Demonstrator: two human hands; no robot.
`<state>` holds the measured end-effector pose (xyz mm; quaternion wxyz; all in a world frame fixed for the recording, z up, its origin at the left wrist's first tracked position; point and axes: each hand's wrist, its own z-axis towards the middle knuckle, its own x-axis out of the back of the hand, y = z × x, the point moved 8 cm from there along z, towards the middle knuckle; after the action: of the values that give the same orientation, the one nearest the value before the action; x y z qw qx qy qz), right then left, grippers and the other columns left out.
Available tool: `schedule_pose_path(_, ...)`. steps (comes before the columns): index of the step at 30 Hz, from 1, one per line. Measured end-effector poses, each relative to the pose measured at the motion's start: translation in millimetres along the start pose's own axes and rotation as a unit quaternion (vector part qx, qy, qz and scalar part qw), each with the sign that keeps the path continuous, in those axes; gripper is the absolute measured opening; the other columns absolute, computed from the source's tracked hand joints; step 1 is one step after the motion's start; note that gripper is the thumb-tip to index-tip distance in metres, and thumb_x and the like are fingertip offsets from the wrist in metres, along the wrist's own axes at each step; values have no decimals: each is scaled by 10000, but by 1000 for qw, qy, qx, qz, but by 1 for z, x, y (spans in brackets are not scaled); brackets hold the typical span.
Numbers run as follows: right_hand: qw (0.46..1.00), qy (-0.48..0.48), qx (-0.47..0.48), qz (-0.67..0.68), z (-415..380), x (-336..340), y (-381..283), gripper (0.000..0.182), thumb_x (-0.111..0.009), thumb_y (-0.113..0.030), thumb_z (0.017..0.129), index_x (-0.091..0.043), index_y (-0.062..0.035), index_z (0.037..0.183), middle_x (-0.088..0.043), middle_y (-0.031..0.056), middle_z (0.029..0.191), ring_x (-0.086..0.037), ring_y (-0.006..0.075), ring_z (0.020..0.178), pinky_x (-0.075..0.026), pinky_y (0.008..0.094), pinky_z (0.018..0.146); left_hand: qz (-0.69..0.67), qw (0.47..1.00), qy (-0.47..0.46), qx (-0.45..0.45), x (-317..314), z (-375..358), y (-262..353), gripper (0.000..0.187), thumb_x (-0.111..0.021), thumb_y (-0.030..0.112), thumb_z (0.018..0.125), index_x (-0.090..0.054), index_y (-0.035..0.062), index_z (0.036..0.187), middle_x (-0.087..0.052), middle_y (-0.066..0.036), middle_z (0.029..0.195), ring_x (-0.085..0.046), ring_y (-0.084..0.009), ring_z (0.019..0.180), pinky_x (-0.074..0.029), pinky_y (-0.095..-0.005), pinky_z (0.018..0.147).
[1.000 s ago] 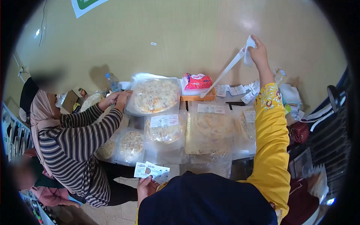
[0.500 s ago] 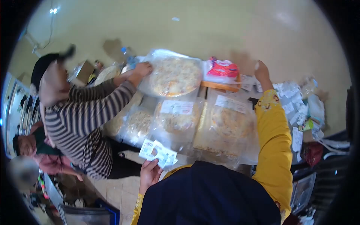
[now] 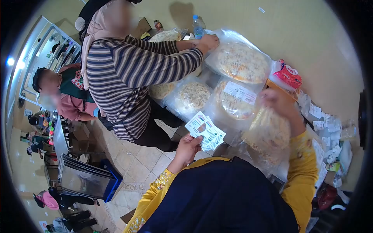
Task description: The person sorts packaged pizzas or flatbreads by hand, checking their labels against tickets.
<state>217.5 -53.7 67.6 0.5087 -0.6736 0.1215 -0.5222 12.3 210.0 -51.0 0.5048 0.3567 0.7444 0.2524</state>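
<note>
Though blurry, right hand outstretched.

Clear Plastic, Matt Paper, Striped Cloth

The bags are of clear plastic, glossy with wrinkles. The cards look like smooth printed paper. The striped shirt is soft, matt cloth. The floor tiles look smooth, slightly shiny.

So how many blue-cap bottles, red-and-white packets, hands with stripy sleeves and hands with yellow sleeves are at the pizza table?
Blue-cap bottle: 1
Red-and-white packet: 1
Stripy-sleeved hands: 2
Yellow-sleeved hands: 2 (left hand, holding cards, and blurry right hand)
Total: 6
</note>
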Motion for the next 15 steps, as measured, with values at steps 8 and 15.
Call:
schedule_pose_path(8, 960, -99, -66, 252, -29, -293, -45, 230, -641, -106, 781, -597, 18, 970, -625, 64, 794, -563, 105, 684, -467, 259, 630, 53, 998, 20, 28, 60, -34, 7, 187, -530, 41, 866, -575, 37, 1048, -624, -57, 984, -607, -171, 878, -510, -362, 765)
schedule_pose_path(15, 917, -3, -119, 381, -16, -333, -98, 282, -647, 13, 765, -491, 20, 999, -632, 100, 839, -607, 126, 746, -488, 244, 660, -36, 999, 19, 12, 122, -60, 46, 214, -535, 9, 851, -575, 13, 1061, -626, -72, 987, -613, -168, 888, -514, -318, 771)
